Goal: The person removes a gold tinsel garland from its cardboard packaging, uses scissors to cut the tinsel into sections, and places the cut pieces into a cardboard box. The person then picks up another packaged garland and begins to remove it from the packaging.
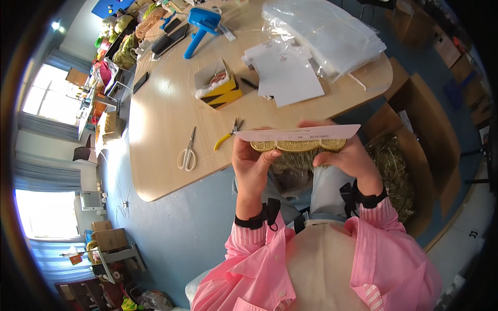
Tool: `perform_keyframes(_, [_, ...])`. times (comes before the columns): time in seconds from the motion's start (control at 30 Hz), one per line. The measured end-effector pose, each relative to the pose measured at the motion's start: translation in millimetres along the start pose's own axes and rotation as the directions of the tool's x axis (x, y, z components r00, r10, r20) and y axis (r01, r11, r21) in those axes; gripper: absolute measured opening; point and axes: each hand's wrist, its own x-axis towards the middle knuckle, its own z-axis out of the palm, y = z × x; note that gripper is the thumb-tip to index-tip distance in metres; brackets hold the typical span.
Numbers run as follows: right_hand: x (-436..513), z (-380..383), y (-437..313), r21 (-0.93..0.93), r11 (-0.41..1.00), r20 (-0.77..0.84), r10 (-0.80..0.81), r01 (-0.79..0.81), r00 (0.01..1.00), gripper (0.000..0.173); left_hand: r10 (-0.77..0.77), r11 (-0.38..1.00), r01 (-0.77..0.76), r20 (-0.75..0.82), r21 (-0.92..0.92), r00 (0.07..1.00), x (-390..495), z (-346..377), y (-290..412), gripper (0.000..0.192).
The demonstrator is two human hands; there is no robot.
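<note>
My left hand (pixel 253 159) and my right hand (pixel 350 157) grip the two ends of a white printed card (pixel 297 133) over my lap. A gold glittery trim with a scalloped edge (pixel 297 145) lies along the card's underside, and both thumbs press near it. Pale tinsel-like strands (pixel 297 161) hang below, partly hidden by the trim and hands. On the table, left of my left hand, lie yellow-handled pliers (pixel 223 140) and white-handled scissors (pixel 188 155).
The wooden table (pixel 163 116) holds a yellow-and-black box (pixel 220 87), a black pen (pixel 249 83), white cards (pixel 290 77), clear plastic bags (pixel 327 35) and a blue tool (pixel 198 29). An open cardboard box (pixel 428 132) with gold tinsel (pixel 393 175) stands at my right.
</note>
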Motion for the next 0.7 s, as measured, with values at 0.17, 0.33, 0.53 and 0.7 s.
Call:
perform_keyframes(0.17, [-3,-3,-6,0.131,0.989,-0.065,-0.067,0.075,0.996,0.057,0.132,0.990,-0.134,0.078,0.034,0.988,0,7,2,0.041])
perform_keyframes(0.33, [-5,1,-1,-0.130,0.944,-0.123,-0.320,0.304,0.939,0.046,0.198,0.971,-0.207,0.078,0.117,0.977,-8,15,1,0.038])
perform_keyframes(0.53, [-16,14,-3,-0.154,0.958,-0.181,-0.268,0.242,0.946,0.033,0.302,0.924,-0.275,-0.068,0.267,0.951,-16,16,-3,0.039])
perform_keyframes(0.7, [-20,16,-2,-0.112,0.970,-0.230,-0.238,0.217,0.944,0.033,0.296,0.890,-0.221,-0.137,0.399,0.945,-20,24,-8,0.047])
